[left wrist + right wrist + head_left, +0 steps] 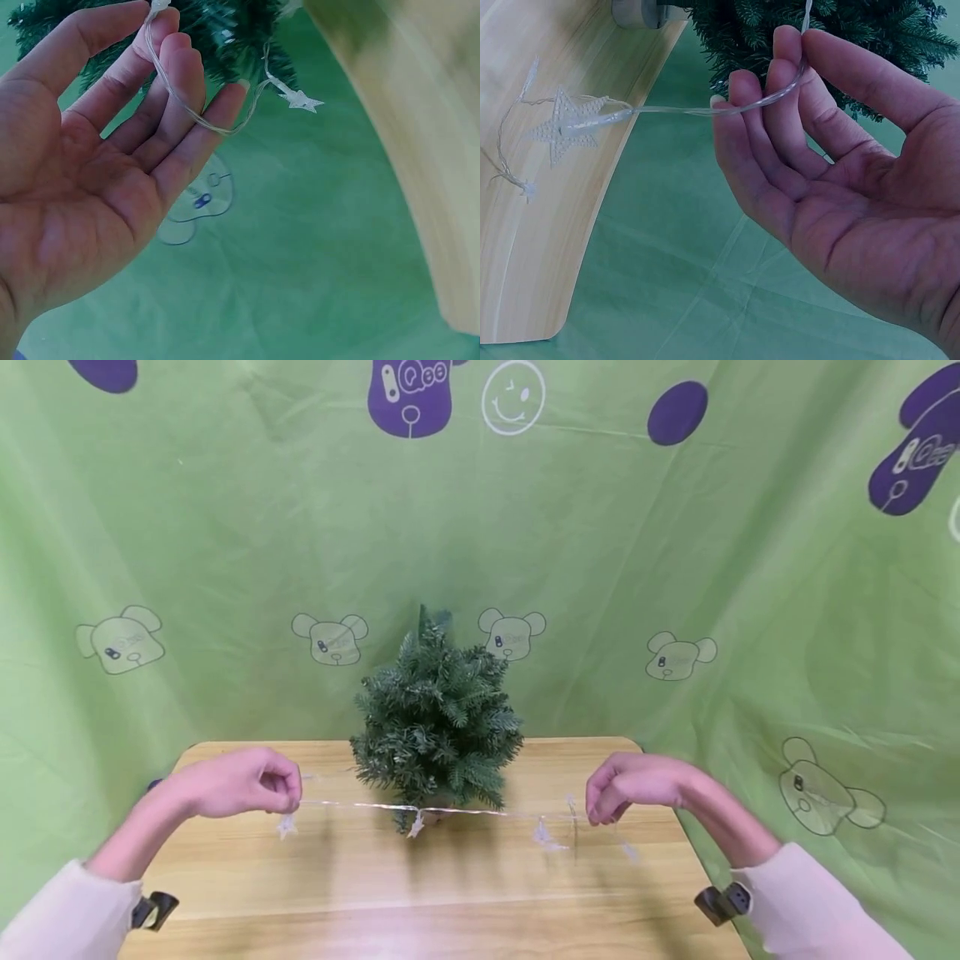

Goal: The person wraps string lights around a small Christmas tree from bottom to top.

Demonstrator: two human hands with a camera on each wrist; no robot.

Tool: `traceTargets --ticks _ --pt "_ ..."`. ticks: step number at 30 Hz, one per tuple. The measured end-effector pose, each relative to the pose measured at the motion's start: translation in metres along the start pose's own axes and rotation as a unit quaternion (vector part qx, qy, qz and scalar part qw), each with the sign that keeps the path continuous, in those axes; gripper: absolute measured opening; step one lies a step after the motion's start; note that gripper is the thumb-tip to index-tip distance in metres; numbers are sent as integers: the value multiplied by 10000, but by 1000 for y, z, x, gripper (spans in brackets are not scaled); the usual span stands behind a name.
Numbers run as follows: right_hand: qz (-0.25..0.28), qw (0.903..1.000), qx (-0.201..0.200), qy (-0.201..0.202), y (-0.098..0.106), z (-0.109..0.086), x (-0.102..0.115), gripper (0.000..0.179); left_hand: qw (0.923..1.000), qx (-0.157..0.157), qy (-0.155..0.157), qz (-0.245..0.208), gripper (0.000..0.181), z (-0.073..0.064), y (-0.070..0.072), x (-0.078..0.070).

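A clear string of star lights (360, 805) stretches nearly level between both hands, in front of a small green Christmas tree (438, 718). At the string's left part, my left hand (251, 783) pinches the wire between thumb and fingertips; in the left wrist view a loop of wire hangs over its fingers to a small star (301, 100). My right hand (633, 789) pinches the wire on the other side. In the right wrist view the wire runs over those fingers to a large clear star (564, 126), with more string beyond it over the table.
The tree stands on a light wooden table (360, 893), its round base (637, 12) partly showing in the right wrist view. Green cloth (450, 527) with bear prints surrounds the table at the back and sides. Each sleeve has a black wrist camera (153, 911) beside it.
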State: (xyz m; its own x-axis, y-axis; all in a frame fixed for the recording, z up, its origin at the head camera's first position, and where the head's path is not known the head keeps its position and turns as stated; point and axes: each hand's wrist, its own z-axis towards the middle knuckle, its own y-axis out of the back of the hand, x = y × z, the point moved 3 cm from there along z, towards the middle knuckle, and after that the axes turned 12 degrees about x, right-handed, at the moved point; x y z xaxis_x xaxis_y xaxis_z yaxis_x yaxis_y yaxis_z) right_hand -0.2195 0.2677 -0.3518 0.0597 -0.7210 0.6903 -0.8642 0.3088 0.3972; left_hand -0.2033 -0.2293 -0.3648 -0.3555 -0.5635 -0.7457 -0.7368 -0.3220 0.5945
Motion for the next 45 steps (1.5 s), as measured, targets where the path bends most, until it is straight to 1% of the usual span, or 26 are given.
traceTargets --ticks 5,8,12,18,20,22,25,29,33,37,39,41,45 --pt "10 10000 65 42 -1 0 3 16 9976 -76 318 617 2 0 17 -16" --pt "18 9999 87 55 -1 0 4 16 9945 -30 495 927 2 2 25 -24" --pt "13 10000 67 15 -2 0 4 15 9909 -6 696 1151 4 8 34 -32" --pt "4 10000 26 8 -4 3 3 15 9825 -250 1043 1525 8 15 50 -44" --pt "-3 10000 28 10 -4 3 3 16 9798 -281 1134 1624 9 17 53 -48" --pt "-4 10000 17 6 -4 3 2 17 9788 -290 1182 1649 9 19 56 -52" --pt "0 10000 -37 -16 -4 1 1 16 9802 -327 1148 1580 9 21 59 -55" --pt "10 10000 -81 -16 -3 -2 -1 15 9825 -499 1016 1479 8 23 61 -57" --pt "15 9999 -106 2 -4 -3 -1 14 9816 -847 891 1462 8 24 62 -57" --pt "59 9999 -132 4 -5 -3 -2 14 9768 -1311 729 1531 5 26 62 -58" --pt "64 9999 -154 -2 -6 -3 -2 14 9743 -1509 696 1519 3 26 63 -59" --pt "73 9998 -170 -10 -7 -3 -2 14 9728 -1659 680 1464 4 27 63 -61" --pt "52 9998 -175 -21 -7 -5 -2 16 9719 -1853 618 1315 3 30 64 -65"
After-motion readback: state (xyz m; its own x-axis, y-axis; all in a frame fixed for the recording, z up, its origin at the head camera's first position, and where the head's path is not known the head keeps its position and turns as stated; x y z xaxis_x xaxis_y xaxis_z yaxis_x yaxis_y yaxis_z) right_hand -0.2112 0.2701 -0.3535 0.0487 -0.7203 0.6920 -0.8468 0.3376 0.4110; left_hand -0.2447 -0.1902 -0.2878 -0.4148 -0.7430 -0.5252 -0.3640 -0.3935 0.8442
